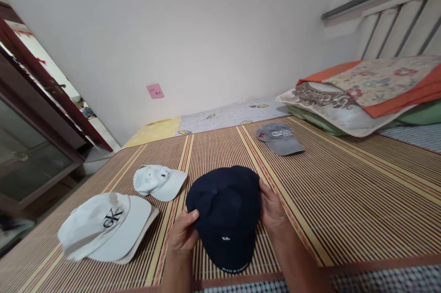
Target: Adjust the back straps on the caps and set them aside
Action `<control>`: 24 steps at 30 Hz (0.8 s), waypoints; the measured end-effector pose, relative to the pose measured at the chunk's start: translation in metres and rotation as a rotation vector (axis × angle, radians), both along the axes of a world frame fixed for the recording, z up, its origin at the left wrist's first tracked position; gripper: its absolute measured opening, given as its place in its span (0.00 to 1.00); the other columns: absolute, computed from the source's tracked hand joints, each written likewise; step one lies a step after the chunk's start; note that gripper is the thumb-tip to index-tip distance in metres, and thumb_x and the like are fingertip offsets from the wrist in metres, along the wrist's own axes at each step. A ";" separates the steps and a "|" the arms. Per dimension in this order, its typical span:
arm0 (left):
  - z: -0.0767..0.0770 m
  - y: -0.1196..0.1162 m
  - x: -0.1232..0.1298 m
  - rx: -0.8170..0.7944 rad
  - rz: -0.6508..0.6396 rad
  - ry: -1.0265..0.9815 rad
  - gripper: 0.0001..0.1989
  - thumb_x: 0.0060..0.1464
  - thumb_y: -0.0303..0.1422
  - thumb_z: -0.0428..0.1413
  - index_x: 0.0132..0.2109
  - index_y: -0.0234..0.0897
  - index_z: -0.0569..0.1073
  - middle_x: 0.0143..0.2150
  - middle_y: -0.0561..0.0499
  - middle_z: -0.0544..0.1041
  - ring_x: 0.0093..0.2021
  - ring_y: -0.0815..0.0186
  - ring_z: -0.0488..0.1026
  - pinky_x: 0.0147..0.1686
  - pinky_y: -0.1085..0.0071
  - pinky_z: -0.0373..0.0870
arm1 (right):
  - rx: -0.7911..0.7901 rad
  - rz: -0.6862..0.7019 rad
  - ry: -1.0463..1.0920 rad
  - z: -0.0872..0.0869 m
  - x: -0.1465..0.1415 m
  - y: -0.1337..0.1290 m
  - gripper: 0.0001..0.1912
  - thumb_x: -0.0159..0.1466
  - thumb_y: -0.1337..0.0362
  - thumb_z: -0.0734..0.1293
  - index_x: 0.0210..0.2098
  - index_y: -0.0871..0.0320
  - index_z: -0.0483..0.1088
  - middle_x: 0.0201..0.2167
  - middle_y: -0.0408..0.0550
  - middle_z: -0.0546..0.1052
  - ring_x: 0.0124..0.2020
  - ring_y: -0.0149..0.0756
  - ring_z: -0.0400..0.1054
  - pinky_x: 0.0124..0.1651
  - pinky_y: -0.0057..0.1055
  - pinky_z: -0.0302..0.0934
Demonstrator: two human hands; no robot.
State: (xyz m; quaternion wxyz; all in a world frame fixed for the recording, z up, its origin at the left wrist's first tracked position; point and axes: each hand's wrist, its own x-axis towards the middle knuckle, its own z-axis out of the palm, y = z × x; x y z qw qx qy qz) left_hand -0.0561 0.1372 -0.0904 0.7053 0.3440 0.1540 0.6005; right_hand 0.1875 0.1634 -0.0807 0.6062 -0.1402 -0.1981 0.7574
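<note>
Closest to where I stand are the two bare forearms coming up over the near edge, and between their hands sits the navy cap point(229, 210), crown away, brim toward the wearer of the camera; the left hand point(184, 231) pinches the cap's left side, thumb laid over the edge, its other fingers mostly hidden below; the right hand point(274, 205) holds the opposite side, curled against the crown, though I cannot see how far its fingers reach underneath. The navy cap is over the slatted mat point(213, 148), and whether it touches the slats or is held just above them I cannot tell.

It looks like cloth, so I'd judge it light, not at all fragile, and not slippery; the crown should be soft and dent under a hard squeeze, while the brim, curved and edged with pale lettering, is likely the stiff part; the two sides low on the crown, where the hands are, seem a sound hold, keeping it level, and the brim would serve for a one-handed pinch.

To its left lie the smaller white cap point(160, 182) and, nearer, the white cap with black letters point(103, 224), a second pale brim showing beneath its own; the grey cap point(279, 139) rests farther back to the right, well apart from the hands, with the stacked pillows point(344, 111) beyond it.
</note>
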 end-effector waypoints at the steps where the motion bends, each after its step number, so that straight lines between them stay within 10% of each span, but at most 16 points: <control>1: 0.000 0.000 -0.001 -0.004 0.000 0.003 0.29 0.56 0.25 0.64 0.64 0.46 0.75 0.57 0.46 0.83 0.61 0.49 0.77 0.71 0.51 0.62 | 0.004 0.002 0.010 0.000 0.000 0.000 0.23 0.50 0.50 0.81 0.42 0.53 0.83 0.45 0.54 0.87 0.63 0.60 0.72 0.68 0.56 0.62; 9: -0.003 0.003 -0.003 -0.049 0.001 -0.093 0.17 0.61 0.31 0.62 0.57 0.42 0.82 0.54 0.47 0.85 0.55 0.58 0.82 0.68 0.64 0.65 | -0.007 -0.074 -0.059 -0.012 0.004 0.006 0.19 0.53 0.48 0.80 0.38 0.52 0.84 0.40 0.51 0.88 0.58 0.56 0.77 0.66 0.52 0.66; 17: 0.016 0.002 -0.003 0.089 -0.355 -0.210 0.25 0.74 0.28 0.38 0.59 0.42 0.80 0.61 0.50 0.79 0.63 0.70 0.75 0.69 0.74 0.59 | -0.054 -0.057 -0.058 -0.017 0.006 0.000 0.15 0.54 0.57 0.80 0.41 0.53 0.84 0.40 0.47 0.88 0.48 0.51 0.83 0.60 0.47 0.71; 24: 0.036 -0.014 0.015 0.087 -0.095 -0.111 0.15 0.66 0.28 0.55 0.54 0.42 0.83 0.53 0.49 0.85 0.55 0.61 0.82 0.61 0.69 0.73 | -0.029 -0.056 -0.066 -0.011 0.006 -0.001 0.17 0.55 0.55 0.78 0.44 0.50 0.83 0.38 0.45 0.88 0.48 0.54 0.82 0.58 0.51 0.73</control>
